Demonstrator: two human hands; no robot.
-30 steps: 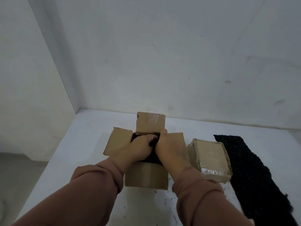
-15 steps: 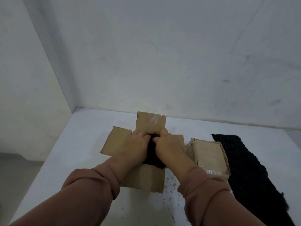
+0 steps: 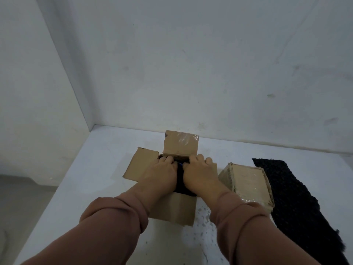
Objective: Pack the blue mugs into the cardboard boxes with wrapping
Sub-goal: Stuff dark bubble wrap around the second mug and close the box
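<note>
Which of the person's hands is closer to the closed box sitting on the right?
The right hand. It rests on the dark bundle in the open box, on the side toward the closed box; the left hand lies on the bundle's other side, farther away.

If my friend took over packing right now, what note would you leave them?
Left hand and right hand: both press on the dark wrapped bundle inside the open box; their fingertips dip out of sight at its far edge.
A blue speck, probably a mug, shows between the hands.
Done, it seems: the closed taped box on the right.
Left: seat the bundle, fold the flaps shut.
Spare black wrapping lies on the table, far right.
</note>
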